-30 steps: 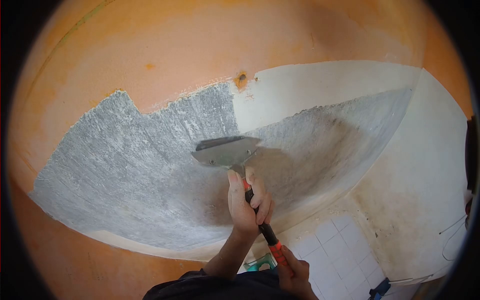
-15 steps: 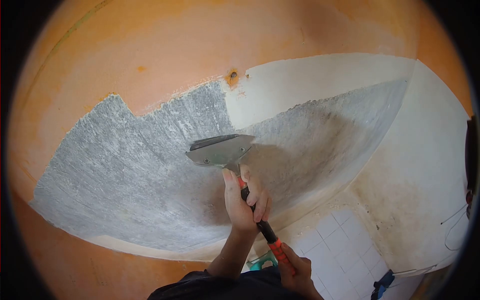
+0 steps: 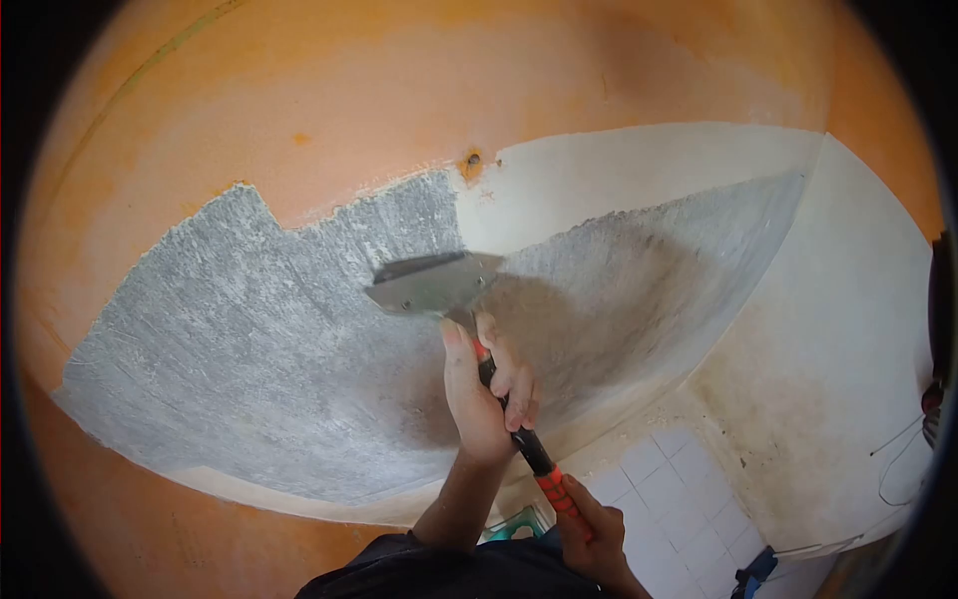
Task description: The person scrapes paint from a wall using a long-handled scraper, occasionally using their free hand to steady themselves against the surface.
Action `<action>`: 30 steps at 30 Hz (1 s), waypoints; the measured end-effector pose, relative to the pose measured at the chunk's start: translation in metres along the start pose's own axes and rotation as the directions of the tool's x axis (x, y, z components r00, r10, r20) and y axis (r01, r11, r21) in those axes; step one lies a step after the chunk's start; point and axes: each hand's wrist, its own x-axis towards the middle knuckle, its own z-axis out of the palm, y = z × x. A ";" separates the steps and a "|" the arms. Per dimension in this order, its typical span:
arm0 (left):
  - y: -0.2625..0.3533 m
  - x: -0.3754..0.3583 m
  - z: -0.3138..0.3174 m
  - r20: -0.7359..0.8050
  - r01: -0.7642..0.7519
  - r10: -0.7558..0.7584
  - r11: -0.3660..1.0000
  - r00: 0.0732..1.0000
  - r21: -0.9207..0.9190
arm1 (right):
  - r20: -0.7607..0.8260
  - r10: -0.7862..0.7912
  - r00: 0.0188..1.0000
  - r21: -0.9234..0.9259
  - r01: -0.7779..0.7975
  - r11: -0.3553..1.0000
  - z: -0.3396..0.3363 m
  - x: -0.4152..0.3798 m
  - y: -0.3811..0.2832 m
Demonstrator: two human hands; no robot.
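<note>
A long-handled scraper (image 3: pixel 431 290) with a wide grey metal head and a black and red handle is held up against the wall. Its head, slightly blurred, lies over the grey scraped patch (image 3: pixel 269 329), just below a remaining strip of white coating (image 3: pixel 639 165). My left hand (image 3: pixel 491 394) wraps round the handle just under the head, thumb along its left side. Lower down, my right hand (image 3: pixel 594 534) is closed round the red end grip. Where the blade's edge meets the wall, contact is hard to make out.
Orange paint (image 3: pixel 379 90) covers the wall above the patch, with a small dark hole (image 3: pixel 474 160) near the white strip. A white side wall (image 3: pixel 828 349) meets it at the right corner. Below are white floor tiles (image 3: pixel 679 499), a green object (image 3: pixel 519 521) and a blue object (image 3: pixel 755 571).
The scraper head has shifted slightly up and left over the wall, with both hands still round the handle. The whole view has tilted a little.
</note>
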 end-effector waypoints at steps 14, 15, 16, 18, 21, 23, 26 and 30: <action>0.008 0.009 0.019 0.013 -0.036 0.035 0.998 0.999 0.054 | -0.008 -0.008 1.000 -0.126 0.007 0.992 -0.006 0.010 -0.017; 0.008 0.007 0.018 0.011 -0.037 0.036 0.998 0.999 0.056 | -0.006 -0.007 1.000 -0.124 0.006 0.992 -0.004 0.007 -0.016; 0.008 0.005 0.016 0.008 -0.022 0.022 0.999 1.000 0.043 | -0.033 -0.035 0.999 -0.097 0.032 0.995 0.000 0.005 -0.013; 0.009 0.002 0.014 -0.019 0.004 -0.002 0.998 1.000 0.062 | -0.085 -0.103 0.991 -0.048 0.099 0.994 0.009 0.005 -0.008; 0.012 0.010 0.021 0.017 -0.039 0.038 0.998 0.999 0.055 | -0.034 -0.092 0.995 -0.093 0.089 0.992 0.002 0.012 -0.014; 0.013 0.009 0.020 0.018 -0.024 0.023 0.999 1.000 0.044 | -0.043 -0.068 0.997 -0.093 0.063 0.994 0.001 0.010 -0.018; 0.012 0.006 0.015 0.052 -0.019 0.018 1.000 0.998 0.021 | -0.001 -0.072 0.997 0.015 0.072 0.997 0.001 0.011 -0.023; 0.012 0.015 0.020 0.087 -0.007 0.010 1.000 0.996 -0.029 | 0.038 -0.083 0.996 0.159 0.076 0.984 -0.002 0.020 -0.028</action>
